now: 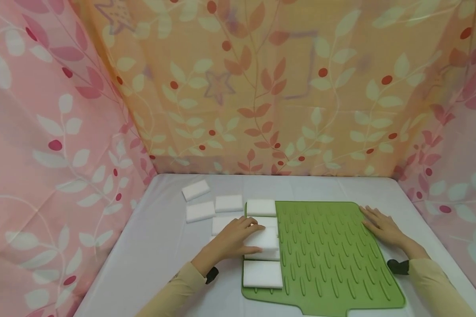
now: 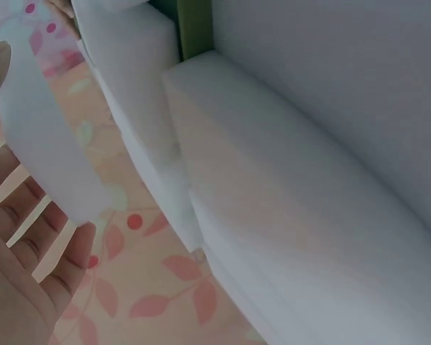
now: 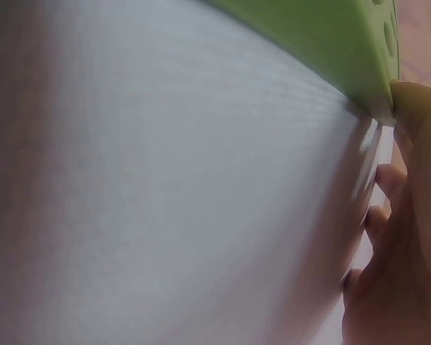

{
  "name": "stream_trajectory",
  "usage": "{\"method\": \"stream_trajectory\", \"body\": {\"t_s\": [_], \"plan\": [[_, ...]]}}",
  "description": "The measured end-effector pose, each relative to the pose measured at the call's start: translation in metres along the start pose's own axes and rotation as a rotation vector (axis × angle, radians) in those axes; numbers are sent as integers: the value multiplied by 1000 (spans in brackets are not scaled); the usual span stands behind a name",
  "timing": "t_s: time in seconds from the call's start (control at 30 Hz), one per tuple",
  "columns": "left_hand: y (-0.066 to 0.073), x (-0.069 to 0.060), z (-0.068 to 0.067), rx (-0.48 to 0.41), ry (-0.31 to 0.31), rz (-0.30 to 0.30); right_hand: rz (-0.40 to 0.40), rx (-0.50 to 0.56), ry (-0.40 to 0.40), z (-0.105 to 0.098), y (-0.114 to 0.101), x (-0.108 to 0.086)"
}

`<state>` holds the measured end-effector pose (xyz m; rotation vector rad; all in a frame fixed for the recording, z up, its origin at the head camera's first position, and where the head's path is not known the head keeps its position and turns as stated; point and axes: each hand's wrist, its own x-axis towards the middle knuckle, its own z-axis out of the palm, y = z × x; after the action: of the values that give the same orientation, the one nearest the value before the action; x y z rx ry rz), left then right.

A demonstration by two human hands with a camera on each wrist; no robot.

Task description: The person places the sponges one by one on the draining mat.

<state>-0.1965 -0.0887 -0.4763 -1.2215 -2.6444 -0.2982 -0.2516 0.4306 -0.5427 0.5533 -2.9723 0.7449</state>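
My left hand (image 1: 236, 240) holds a white sponge block (image 1: 263, 238) between thumb and fingers, above the left side of a green ridged mat (image 1: 325, 251). In the left wrist view that held block is a pale slab between thumb and fingertips. Along the mat's left edge lie several more white sponge blocks, one at the far corner (image 1: 261, 208) and another block (image 1: 262, 274) nearer the front; the hand and held block partly cover those between. My right hand (image 1: 386, 229) rests at the mat's right edge, its thumb touching the rim in the right wrist view.
Left of the mat, several loose white blocks (image 1: 200, 211) lie on the white-covered table (image 1: 154, 246). A patterned orange curtain (image 1: 262, 88) hangs behind the table, with pink curtains (image 1: 63, 176) at both sides. The mat's tab (image 1: 324, 310) points toward the front.
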Motion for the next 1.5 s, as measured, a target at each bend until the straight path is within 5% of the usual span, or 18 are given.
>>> {"method": "stream_trajectory", "body": {"t_s": [0.5,1.0,1.5], "plan": [[2,45,13,13,-2,49,13,-1,-1,2,0,0],[0,86,24,50,-39,5,1,9,16,2,-3,-1],[-7,127,35,-17,-66,-40,5,5,3,0,-2,0]]}}
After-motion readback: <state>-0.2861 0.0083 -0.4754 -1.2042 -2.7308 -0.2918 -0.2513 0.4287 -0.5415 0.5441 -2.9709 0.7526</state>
